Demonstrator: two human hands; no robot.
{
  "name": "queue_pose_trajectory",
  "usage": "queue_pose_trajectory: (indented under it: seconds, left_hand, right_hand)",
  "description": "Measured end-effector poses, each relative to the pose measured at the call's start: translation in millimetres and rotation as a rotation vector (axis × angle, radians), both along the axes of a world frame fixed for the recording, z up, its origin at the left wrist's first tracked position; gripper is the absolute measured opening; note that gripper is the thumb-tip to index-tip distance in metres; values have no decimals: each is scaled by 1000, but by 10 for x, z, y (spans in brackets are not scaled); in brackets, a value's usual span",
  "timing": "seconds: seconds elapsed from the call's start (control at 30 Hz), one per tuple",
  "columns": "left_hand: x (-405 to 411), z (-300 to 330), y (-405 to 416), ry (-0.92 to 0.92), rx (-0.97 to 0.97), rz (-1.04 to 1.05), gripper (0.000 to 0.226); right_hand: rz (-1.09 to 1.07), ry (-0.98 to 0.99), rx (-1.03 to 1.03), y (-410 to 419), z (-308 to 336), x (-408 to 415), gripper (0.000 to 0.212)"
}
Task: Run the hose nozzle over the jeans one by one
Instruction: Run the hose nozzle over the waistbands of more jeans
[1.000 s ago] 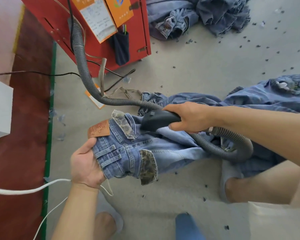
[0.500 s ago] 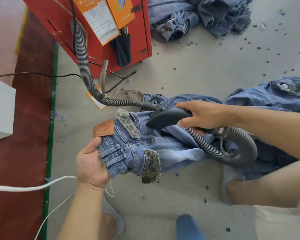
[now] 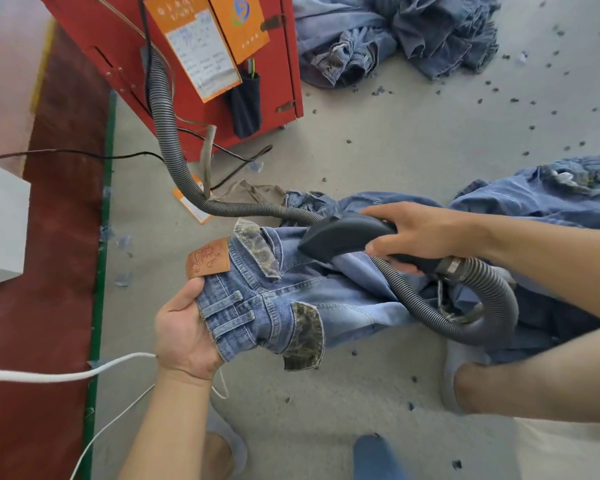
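A person's right hand, closed on the hose nozzle, has slid it rightward off the waistband of jeans gripped by the left hand.

The left hand comes up from the bottom of the view on a bare forearm, palm turned up, thumb pressed over the top of what it clamps. The right hand reaches in from the right on a bare, nearly level forearm, knuckles up, fingers curled downward in a closed grasp.
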State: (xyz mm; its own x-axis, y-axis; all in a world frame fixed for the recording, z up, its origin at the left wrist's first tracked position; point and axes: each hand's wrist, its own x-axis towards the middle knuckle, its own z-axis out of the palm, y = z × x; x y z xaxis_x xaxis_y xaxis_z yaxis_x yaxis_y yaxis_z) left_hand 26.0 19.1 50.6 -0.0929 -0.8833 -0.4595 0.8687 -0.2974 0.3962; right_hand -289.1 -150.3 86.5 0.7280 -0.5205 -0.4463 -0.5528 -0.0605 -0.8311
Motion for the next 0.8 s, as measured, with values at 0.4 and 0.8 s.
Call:
queue_pose_trajectory:
  seconds: [0.4, 0.8]
  left_hand:
    - [41, -16, 83, 110, 95, 10, 58]
    - [103, -280, 224, -362, 253, -116, 53]
  right_hand:
    - [-203, -103, -55, 18, 69, 151, 23]
    - [230, 243, 42, -194, 176, -99, 17]
